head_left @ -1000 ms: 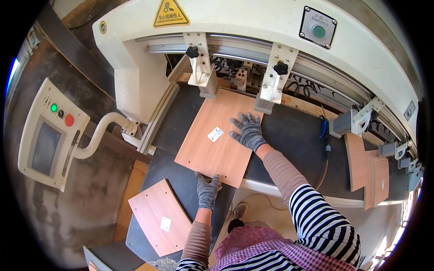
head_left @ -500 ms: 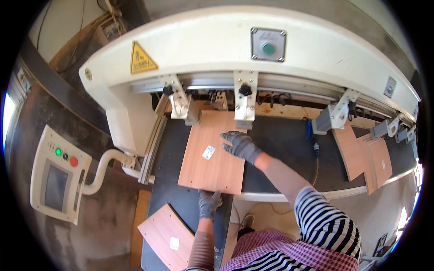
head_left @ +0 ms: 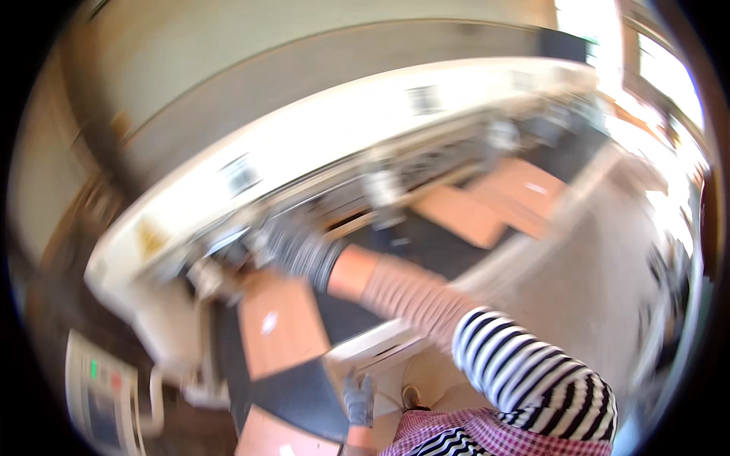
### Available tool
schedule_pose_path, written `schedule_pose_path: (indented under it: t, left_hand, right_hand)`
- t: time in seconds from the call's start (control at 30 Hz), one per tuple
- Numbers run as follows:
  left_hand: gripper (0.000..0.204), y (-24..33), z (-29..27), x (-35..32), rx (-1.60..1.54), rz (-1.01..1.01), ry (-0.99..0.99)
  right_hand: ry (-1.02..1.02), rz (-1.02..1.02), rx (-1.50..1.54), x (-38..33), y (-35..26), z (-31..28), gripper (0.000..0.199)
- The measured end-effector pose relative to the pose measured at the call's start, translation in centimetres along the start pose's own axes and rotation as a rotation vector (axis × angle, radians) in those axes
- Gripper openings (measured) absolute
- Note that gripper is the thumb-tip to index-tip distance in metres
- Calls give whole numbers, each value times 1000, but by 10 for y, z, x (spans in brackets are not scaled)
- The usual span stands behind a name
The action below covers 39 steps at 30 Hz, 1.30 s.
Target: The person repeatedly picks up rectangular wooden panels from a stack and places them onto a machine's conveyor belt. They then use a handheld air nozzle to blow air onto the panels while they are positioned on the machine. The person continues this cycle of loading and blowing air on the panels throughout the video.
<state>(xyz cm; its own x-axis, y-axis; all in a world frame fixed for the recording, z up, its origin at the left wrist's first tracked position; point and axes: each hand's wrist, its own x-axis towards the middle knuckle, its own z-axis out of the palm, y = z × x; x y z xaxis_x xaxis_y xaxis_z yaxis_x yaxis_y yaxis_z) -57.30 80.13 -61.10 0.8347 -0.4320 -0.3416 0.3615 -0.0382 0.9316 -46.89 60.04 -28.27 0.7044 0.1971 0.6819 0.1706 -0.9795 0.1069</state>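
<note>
Seemingly tucked against the machine (head_left: 319, 144) for alignment, the board (head_left: 281, 334) lies on the dark table (head_left: 296, 391); the left hand (head_left: 360, 400) hangs empty nearby, fingers apart; the right hand (head_left: 300, 251) is too blurred to tell.

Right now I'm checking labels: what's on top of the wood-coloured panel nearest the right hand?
A white label lies on the panel. The panel's far end is partly covered by a pale clamp and seemingly the gloved right hand; what's there cannot be seen.
</note>
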Motion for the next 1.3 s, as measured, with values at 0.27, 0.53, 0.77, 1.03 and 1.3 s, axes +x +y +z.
schedule_pose_path:
  t: [0.27,0.53,0.77,1.03,1.3]
  left_hand:
    - [57,-161,245,-268,397,173,-956]
    - [68,-279,460,-759,611,1215,-1924]
    - [84,-415,605,-1052,1267,1533,-1581]
    - [71,-582,807,-1309,745,1345,-1827]
    - [77,-687,953,-1712,668,790,-2179]
  right_hand:
    - [-40,866,106,-585,-169,-242,45]
    - [290,2010,-904,-947,-529,-717,57]
    - [384,2168,-1081,-1178,-675,-952,58]
    - [407,2388,-1412,-1492,-813,-1155,60]
    - [311,2528,-1360,-1722,-888,-1326,70]
